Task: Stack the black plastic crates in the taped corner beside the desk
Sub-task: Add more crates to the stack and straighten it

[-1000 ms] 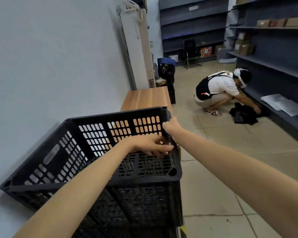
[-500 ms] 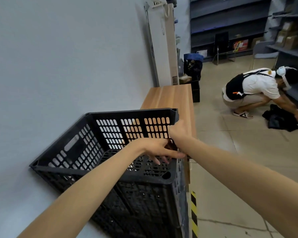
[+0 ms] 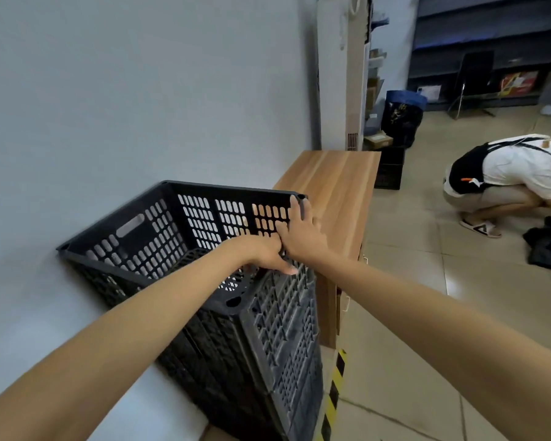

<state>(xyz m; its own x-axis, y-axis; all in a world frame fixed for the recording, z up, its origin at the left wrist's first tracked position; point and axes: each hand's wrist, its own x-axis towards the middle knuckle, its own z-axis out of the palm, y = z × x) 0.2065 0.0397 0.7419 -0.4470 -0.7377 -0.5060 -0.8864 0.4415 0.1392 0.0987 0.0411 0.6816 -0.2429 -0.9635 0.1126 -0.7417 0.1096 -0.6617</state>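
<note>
Against the grey wall beside the wooden desk, the top black slotted plastic crate is sitting on the stack while the left hand and right hand are gripping its right rim, probably needing to press evenly so it seats squarely.

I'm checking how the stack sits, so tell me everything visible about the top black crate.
The top black crate is an open, empty box of hard-looking black plastic, its walls perforated with rows of rounded slots and one longer handle slot on the wall-side face. It sits on more black crates, against the grey wall and next to the wooden desk. The left hand grips its near-right rim, and the right hand rests on the rim at the desk-side corner.
</note>
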